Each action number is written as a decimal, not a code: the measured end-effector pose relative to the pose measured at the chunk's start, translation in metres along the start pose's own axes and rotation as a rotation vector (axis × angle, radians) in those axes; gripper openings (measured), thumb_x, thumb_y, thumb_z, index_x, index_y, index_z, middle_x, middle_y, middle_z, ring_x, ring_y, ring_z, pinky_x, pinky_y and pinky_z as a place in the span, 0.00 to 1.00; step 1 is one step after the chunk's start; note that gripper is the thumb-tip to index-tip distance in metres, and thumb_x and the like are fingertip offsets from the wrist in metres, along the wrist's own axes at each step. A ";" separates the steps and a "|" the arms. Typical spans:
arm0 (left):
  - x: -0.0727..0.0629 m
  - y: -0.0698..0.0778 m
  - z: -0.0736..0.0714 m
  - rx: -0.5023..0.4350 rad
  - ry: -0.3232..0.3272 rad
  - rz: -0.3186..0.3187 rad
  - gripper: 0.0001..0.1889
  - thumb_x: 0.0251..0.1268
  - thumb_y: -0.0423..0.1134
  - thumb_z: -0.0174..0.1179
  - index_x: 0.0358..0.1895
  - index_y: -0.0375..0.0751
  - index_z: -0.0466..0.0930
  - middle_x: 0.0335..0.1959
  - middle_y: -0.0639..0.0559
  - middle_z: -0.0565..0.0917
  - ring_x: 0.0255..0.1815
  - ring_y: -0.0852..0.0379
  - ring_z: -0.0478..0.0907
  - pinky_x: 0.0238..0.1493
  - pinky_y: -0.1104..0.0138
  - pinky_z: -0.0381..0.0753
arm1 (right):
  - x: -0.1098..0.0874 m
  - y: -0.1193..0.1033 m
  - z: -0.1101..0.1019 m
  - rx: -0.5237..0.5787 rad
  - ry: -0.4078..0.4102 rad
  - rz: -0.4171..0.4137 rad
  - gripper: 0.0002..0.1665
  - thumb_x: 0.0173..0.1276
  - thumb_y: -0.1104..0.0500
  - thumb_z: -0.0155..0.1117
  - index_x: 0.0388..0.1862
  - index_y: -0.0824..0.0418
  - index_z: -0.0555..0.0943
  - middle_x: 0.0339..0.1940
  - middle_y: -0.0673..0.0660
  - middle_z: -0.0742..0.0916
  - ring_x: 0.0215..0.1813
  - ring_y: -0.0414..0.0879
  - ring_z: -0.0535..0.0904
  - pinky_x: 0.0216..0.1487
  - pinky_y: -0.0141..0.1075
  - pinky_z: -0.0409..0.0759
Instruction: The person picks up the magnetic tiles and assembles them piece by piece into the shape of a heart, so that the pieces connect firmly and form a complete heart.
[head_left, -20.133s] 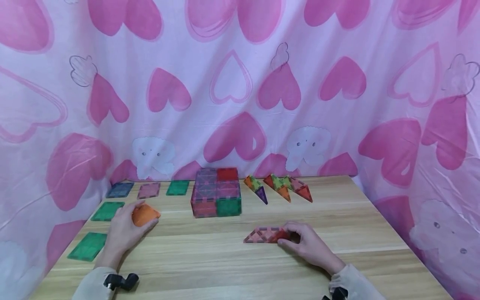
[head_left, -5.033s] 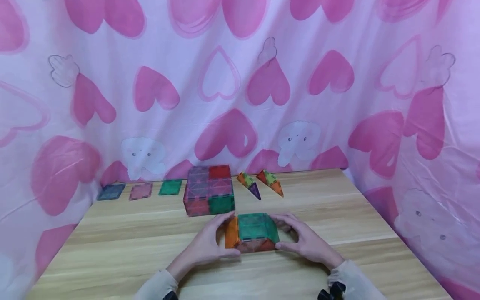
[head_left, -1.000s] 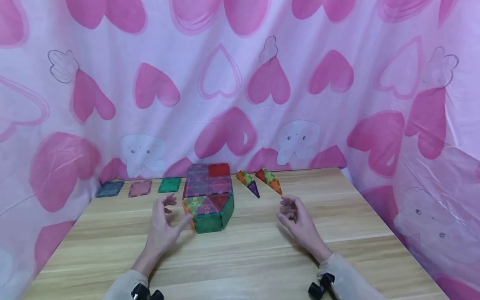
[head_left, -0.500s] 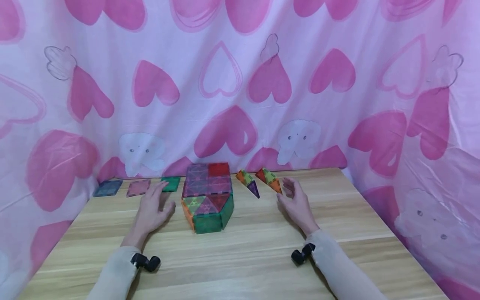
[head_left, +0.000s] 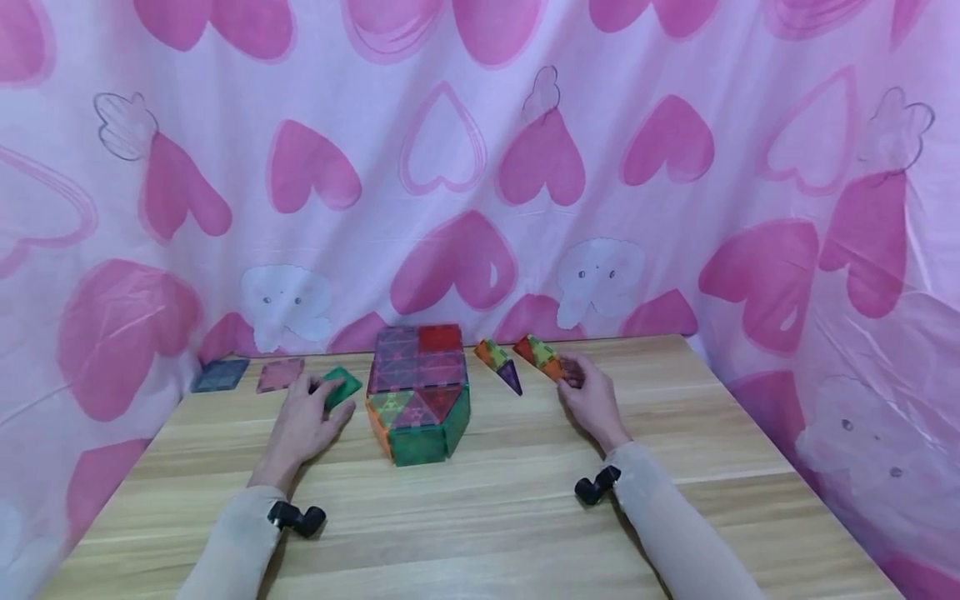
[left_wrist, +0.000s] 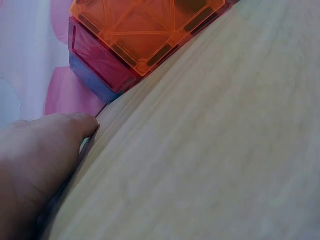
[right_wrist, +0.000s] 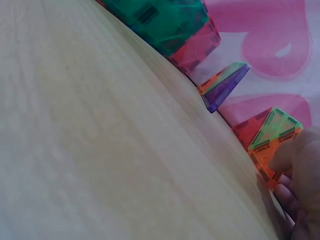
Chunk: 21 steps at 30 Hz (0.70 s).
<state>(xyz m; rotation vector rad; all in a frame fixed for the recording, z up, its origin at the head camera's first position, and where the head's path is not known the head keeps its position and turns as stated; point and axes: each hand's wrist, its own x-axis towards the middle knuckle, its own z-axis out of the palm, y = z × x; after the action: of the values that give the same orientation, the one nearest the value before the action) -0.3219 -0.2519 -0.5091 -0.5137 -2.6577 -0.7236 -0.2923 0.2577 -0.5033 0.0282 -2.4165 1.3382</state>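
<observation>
My left hand (head_left: 303,425) pinches a square green magnetic tile (head_left: 342,387) at the back left, its edge tipped up from the table. In the left wrist view only part of that hand (left_wrist: 45,160) shows, and its fingertips are hidden. At the back right my right hand (head_left: 595,398) grips the orange end of a folded piece of triangular magnetic tiles (head_left: 536,353), coloured red, yellow-green and orange. The right wrist view has the thumb over the orange triangle (right_wrist: 264,155). Between the hands stands a box of magnetic tiles (head_left: 420,375), with an angled front section.
A blue square tile (head_left: 221,375) and a pink square tile (head_left: 281,374) lie flat at the back left. A second triangular piece (head_left: 499,367), orange, yellow-green and purple, stands right of the box. Behind the wooden table (head_left: 480,525) hangs a pink heart-patterned curtain (head_left: 450,167).
Earlier the hands built a green-topped section; it now fronts the box. Since then both hands moved back and outward; the left tipped up the green tile, the right took hold of the triangular piece.
</observation>
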 end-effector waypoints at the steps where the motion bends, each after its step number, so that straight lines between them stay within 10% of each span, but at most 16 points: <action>1: 0.000 0.000 0.001 -0.006 0.006 -0.010 0.28 0.81 0.49 0.67 0.73 0.33 0.81 0.67 0.24 0.72 0.68 0.27 0.66 0.65 0.32 0.72 | 0.001 0.000 0.000 -0.016 0.009 0.005 0.26 0.75 0.71 0.70 0.70 0.65 0.83 0.60 0.67 0.90 0.58 0.58 0.88 0.63 0.51 0.86; 11: 0.000 -0.002 -0.003 -0.021 -0.004 -0.026 0.24 0.80 0.47 0.68 0.68 0.35 0.79 0.71 0.24 0.76 0.72 0.24 0.69 0.70 0.27 0.70 | 0.002 0.000 0.003 -0.084 0.122 0.020 0.17 0.74 0.69 0.70 0.60 0.69 0.88 0.52 0.66 0.92 0.51 0.57 0.89 0.55 0.43 0.87; 21: -0.005 -0.005 -0.007 -0.089 0.013 -0.077 0.43 0.69 0.56 0.79 0.79 0.36 0.75 0.69 0.26 0.78 0.65 0.30 0.73 0.61 0.35 0.78 | -0.008 0.015 -0.014 -0.138 0.183 0.029 0.19 0.76 0.72 0.65 0.63 0.68 0.87 0.51 0.67 0.92 0.50 0.56 0.87 0.51 0.35 0.82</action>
<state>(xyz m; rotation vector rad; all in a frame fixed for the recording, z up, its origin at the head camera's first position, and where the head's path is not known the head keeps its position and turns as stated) -0.3177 -0.2606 -0.5079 -0.4296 -2.6549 -0.8689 -0.2833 0.2756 -0.5112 -0.1597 -2.3550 1.1305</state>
